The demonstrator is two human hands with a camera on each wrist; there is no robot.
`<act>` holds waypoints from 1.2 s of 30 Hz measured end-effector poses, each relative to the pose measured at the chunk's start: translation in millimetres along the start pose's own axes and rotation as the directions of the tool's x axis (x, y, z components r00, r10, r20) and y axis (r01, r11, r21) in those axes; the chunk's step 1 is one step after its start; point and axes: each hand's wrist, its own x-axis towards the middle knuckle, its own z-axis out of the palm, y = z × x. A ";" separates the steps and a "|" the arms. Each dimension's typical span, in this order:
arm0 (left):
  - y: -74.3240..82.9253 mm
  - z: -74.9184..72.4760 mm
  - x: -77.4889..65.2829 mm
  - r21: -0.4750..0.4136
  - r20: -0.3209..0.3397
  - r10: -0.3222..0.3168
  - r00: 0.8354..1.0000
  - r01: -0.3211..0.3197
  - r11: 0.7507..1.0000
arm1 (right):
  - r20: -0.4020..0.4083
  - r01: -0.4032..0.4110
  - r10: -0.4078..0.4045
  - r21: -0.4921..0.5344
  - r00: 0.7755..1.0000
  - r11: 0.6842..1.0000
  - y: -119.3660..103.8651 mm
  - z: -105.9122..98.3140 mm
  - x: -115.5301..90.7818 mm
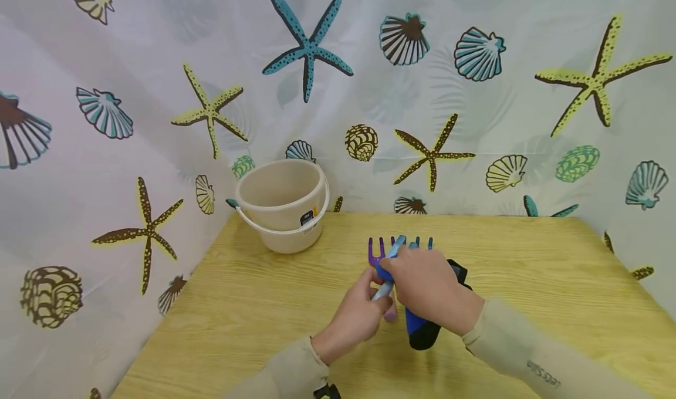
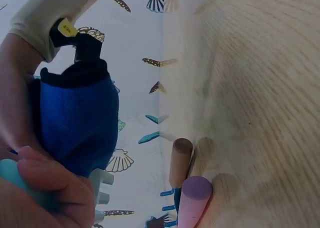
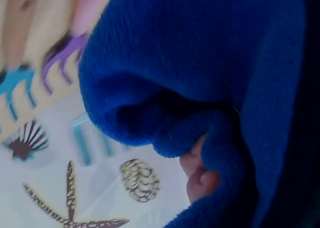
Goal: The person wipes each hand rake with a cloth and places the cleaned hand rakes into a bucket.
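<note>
My left hand (image 1: 355, 310) grips the handle of a light blue hand rake (image 1: 382, 291), whose pale tines (image 2: 103, 190) stick out past the fingers in the left wrist view. My right hand (image 1: 429, 283) holds a blue plush cloth (image 1: 416, 324) with black trim against the upper part of that rake. Loose folds of the cloth hang below the right hand and fill most of the right wrist view. On the table beyond the hands lie a purple hand rake (image 1: 375, 251) with a pink handle (image 2: 195, 198) and a blue hand rake (image 3: 19, 83) with a brown handle (image 2: 180, 163).
A cream bucket (image 1: 287, 226) with its white handle hanging down stands at the table's back left. Bare wood table (image 1: 253, 317) stretches on both sides of the hands. A curtain (image 1: 359, 94) printed with shells and starfish hangs behind and along the sides.
</note>
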 end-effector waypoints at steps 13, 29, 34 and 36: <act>43.6 -72.6 9.6 -0.049 -0.086 0.046 0.995 -0.050 0.998 | -0.354 -0.024 0.088 0.181 0.931 0.983 33.6 -48.4 -39.3; 162.8 -233.9 56.6 0.404 -0.255 0.010 0.967 0.097 0.910 | -0.340 -0.012 0.049 0.110 0.939 0.994 40.2 -52.1 -74.3; 179.9 -261.4 70.2 0.595 -0.225 -0.085 0.971 0.206 0.777 | -0.228 -0.111 0.127 0.083 0.965 0.990 44.3 -51.0 -81.8; 183.0 -269.1 74.9 0.642 -0.200 -0.145 0.969 0.241 0.728 | -0.235 -0.119 0.134 0.077 0.963 0.990 47.9 -47.6 -86.0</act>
